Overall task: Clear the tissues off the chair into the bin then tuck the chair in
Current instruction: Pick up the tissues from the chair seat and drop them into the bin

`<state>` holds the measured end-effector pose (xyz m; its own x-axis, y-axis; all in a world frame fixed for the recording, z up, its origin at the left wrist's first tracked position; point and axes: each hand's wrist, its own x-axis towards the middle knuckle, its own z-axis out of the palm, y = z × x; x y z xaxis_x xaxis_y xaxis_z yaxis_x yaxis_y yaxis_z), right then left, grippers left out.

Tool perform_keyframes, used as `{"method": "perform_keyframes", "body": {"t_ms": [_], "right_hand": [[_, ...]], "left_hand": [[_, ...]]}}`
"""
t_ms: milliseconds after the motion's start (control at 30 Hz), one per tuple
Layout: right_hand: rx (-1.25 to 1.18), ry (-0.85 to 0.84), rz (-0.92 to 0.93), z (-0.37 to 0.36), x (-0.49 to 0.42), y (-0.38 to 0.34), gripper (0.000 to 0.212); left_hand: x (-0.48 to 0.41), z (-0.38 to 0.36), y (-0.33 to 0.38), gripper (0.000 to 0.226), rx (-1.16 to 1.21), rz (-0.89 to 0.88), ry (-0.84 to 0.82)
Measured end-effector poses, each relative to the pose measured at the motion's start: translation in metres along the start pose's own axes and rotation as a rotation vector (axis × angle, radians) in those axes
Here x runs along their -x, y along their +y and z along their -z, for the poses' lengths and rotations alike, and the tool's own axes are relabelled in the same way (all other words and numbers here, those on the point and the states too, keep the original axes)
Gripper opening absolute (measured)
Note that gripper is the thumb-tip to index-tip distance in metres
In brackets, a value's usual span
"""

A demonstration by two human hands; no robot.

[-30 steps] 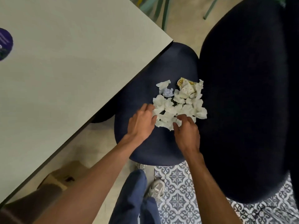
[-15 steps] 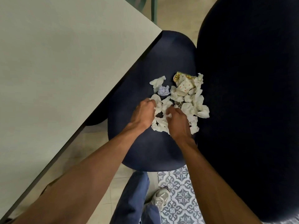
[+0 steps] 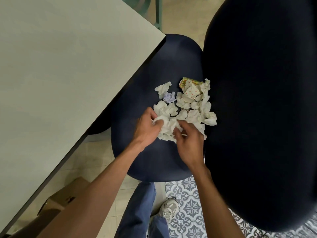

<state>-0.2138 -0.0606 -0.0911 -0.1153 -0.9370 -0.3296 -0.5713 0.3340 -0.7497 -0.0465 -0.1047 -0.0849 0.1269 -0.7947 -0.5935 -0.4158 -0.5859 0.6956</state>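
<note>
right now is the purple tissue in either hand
No, the purple tissue lies on the seat, apart from the left hand and right hand.

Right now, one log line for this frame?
phase: gathering | left grip: holds tissues | right grip: pinches tissues | rest of pile: on chair seat | bin: not in view

tissues point(image 3: 186, 109) — crumpled paper | chair point(image 3: 154, 79) — matt cloth | table point(image 3: 68, 66) — smooth matt
</note>
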Motion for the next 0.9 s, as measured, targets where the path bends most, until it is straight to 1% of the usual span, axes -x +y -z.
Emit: {"method": "perform_keyframes", "body": {"t_ms": [33, 100, 133, 200, 233, 300, 367, 400, 433, 500, 567, 667, 700, 733, 800, 833, 867, 900], "right_hand": [[0.020, -0.004, 0.015, -0.004, 0.004, -0.005, 0.032], [0.036, 0.013, 0.005, -0.010, 0.010, -0.015, 0.039], [0.032, 0.020, -0.012, -0.011, 0.012, -0.020, 0.041], [0.036, 0.020, -0.039, -0.013, 0.014, -0.026, 0.041], [0.046, 0.006, -0.047, -0.014, 0.014, -0.028, 0.040], [0.081, -0.033, -0.051, -0.019, 0.017, -0.032, 0.041], [0.076, -0.050, -0.046, -0.021, 0.020, -0.036, 0.036], [0.036, -0.052, -0.063, -0.021, 0.021, -0.038, 0.032], [-0.026, -0.055, -0.091, -0.021, 0.022, -0.040, 0.030], [-0.153, -0.081, -0.136, -0.018, 0.023, -0.040, 0.034], [-0.210, -0.135, -0.125, -0.015, 0.022, -0.040, 0.039], [-0.229, -0.215, -0.088, -0.008, 0.012, -0.039, 0.033], [-0.213, -0.194, -0.068, -0.005, 0.006, -0.039, 0.029], [-0.161, -0.131, -0.035, -0.002, -0.004, -0.037, 0.025], [0.010, 0.041, 0.039, 0.003, -0.028, -0.033, 0.022], [0.106, 0.107, 0.069, 0.005, -0.043, -0.030, 0.026], [0.207, 0.137, 0.092, 0.006, -0.059, -0.027, 0.032], [0.310, 0.133, 0.107, 0.005, -0.076, -0.025, 0.041]], "left_hand": [[0.005, -0.003, 0.002, 0.008, 0.045, -0.016, -0.025], [0.012, -0.009, 0.004, 0.028, 0.184, -0.003, -0.092], [0.016, -0.012, 0.004, 0.034, 0.265, 0.029, -0.120], [0.018, -0.019, 0.000, 0.031, 0.403, 0.122, -0.147], [0.019, -0.021, -0.001, 0.029, 0.432, 0.164, -0.152], [0.019, -0.026, -0.004, 0.042, 0.384, 0.206, -0.163], [0.018, -0.030, -0.004, 0.053, 0.304, 0.189, -0.147], [0.017, -0.031, -0.004, 0.055, 0.292, 0.174, -0.139], [0.016, -0.030, -0.002, 0.051, 0.285, 0.160, -0.137], [0.011, -0.025, -0.003, 0.034, 0.250, 0.117, -0.132], [0.006, -0.019, -0.003, 0.023, 0.189, 0.050, -0.116], [-0.002, -0.010, -0.003, 0.017, 0.105, -0.024, -0.060], [-0.004, -0.007, -0.003, 0.017, 0.094, -0.024, -0.034], [-0.007, -0.004, -0.003, 0.017, 0.102, -0.015, -0.013], [-0.012, 0.002, -0.004, 0.017, 0.088, -0.002, 0.012], [-0.014, 0.005, -0.005, 0.018, 0.054, -0.002, 0.017], [-0.014, 0.007, -0.006, 0.019, 0.028, -0.006, 0.018], [-0.015, 0.009, -0.007, 0.021, 0.011, -0.011, 0.019]]}}
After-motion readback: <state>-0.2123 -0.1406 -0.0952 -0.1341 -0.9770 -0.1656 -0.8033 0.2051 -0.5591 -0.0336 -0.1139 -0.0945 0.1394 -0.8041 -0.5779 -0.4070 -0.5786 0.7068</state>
